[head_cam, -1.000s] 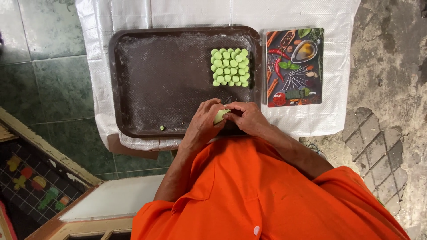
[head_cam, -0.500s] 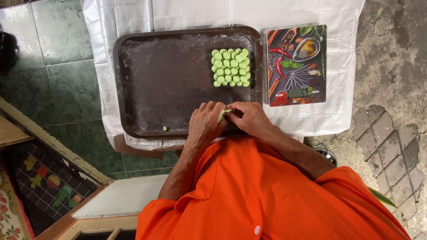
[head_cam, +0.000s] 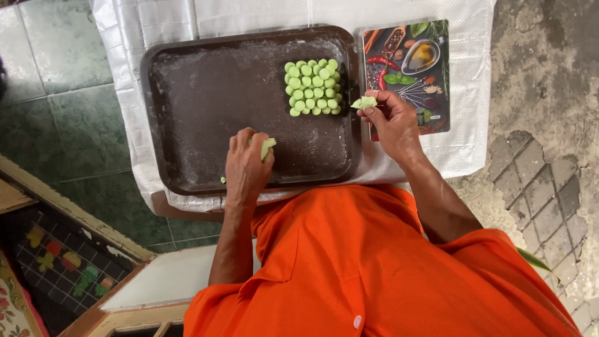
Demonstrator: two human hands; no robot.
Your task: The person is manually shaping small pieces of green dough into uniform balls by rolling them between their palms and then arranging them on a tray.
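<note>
Right hand [head_cam: 392, 122] up over the right rim of the tray, fingertips pinching a small pale green bit of dough [head_cam: 364, 102]; the bit sits just beside the tray's edge, ragged in outline, its underside hidden by the fingers; left hand [head_cam: 245, 167] down on the near part of the dark baking tray [head_cam: 187, 81], fingers curled round a bigger green dough lump [head_cam: 267, 147], only the lump's top corner showing past the knuckles, the rest covered; a tiny green crumb [head_cam: 223, 180] by the wrist, hard to make out; further back, a tight block of little green rounds [head_cam: 312, 87] in rows at the tray's far right; right of the tray, a printed board [head_cam: 430, 43] with pictures of spices, partly behind the right hand; white cloth [head_cam: 125, 37] under everything, cut off at the top; orange shirt [head_cam: 374, 268] fills the foreground.
</note>
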